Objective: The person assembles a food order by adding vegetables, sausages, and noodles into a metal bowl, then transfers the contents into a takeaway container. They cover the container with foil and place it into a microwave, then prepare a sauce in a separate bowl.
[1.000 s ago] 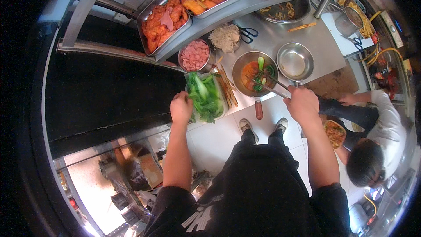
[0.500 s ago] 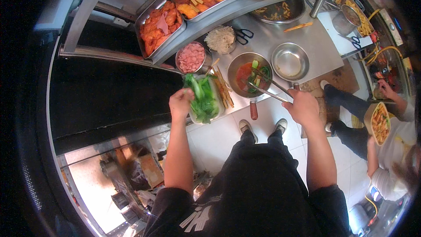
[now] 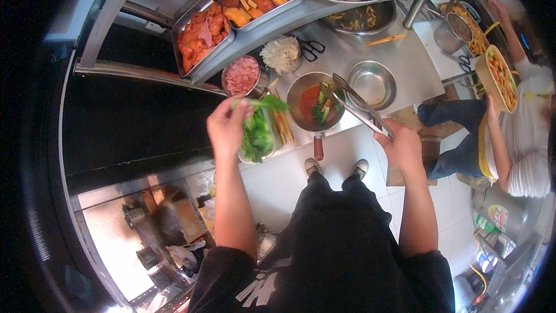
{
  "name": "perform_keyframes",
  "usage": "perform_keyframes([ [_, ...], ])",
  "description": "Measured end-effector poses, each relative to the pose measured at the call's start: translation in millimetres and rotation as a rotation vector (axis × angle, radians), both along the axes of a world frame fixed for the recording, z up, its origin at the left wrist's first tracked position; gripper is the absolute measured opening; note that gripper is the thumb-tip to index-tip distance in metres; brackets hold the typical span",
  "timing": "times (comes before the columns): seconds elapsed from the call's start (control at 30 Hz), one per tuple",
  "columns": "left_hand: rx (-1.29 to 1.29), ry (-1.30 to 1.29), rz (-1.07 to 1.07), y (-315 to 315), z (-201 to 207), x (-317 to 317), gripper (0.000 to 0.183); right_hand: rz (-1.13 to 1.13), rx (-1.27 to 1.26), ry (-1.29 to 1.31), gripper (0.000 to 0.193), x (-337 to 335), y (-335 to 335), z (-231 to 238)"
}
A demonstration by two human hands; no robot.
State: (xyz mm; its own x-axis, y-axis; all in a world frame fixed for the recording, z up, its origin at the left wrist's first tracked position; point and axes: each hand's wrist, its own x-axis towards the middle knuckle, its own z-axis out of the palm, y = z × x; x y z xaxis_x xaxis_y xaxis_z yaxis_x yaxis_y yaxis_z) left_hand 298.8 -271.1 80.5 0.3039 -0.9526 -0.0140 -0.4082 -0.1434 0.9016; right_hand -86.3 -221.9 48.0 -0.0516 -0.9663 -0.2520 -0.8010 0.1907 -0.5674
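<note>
My left hand holds a bunch of leafy green vegetables above a container of greens at the counter's edge. My right hand grips metal tongs, whose tips reach into a small metal pot with red sauce and some green pieces in it. The pot's brown handle points toward me. An empty steel bowl stands just right of the pot.
Behind the pot are a bowl of pink sliced meat, a bowl of pale shreds and scissors. Trays of fried food sit on a raised shelf. A person at right holds a bowl of food.
My left hand has lifted greens up from the container. The tongs stay in the pot. The person at right has moved up and now holds the food bowl higher.
</note>
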Motion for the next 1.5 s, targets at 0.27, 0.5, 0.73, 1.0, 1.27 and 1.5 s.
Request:
perform_keyframes([
  [0.27, 0.088, -0.285, 0.287, 40.8, -116.0, 118.9, 0.046, 0.064, 0.057, -0.157, 0.039, -24.6, -5.2, -5.6],
  [0.5, 0.280, -0.685, 0.135, 52.3, -130.7, 116.3, 0.031, 0.089, -0.026, -0.175, 0.048, -9.2, -32.1, -31.0],
  [0.73, 0.283, -0.609, -0.150, 45.0, -72.8, 71.9, 0.023, 0.031, 0.016, -0.162, 0.049, 21.2, -49.4, -19.6],
  [1.0, 0.004, -0.795, -0.047, -132.4, -127.9, 83.4, 0.036, 0.062, 0.047, -0.214, 0.046, 42.7, -59.2, -11.4],
  [1.27, 0.477, -0.980, -0.100, -203.1, -189.1, 91.2, 0.052, 0.090, -0.022, -0.113, 0.047, 20.1, -42.6, 18.8],
  [1.5, 0.170, -0.216, 0.076, -192.9, -177.9, 111.4, 0.038, 0.119, -0.027, -0.054, 0.051, 7.5, -36.5, 13.9],
])
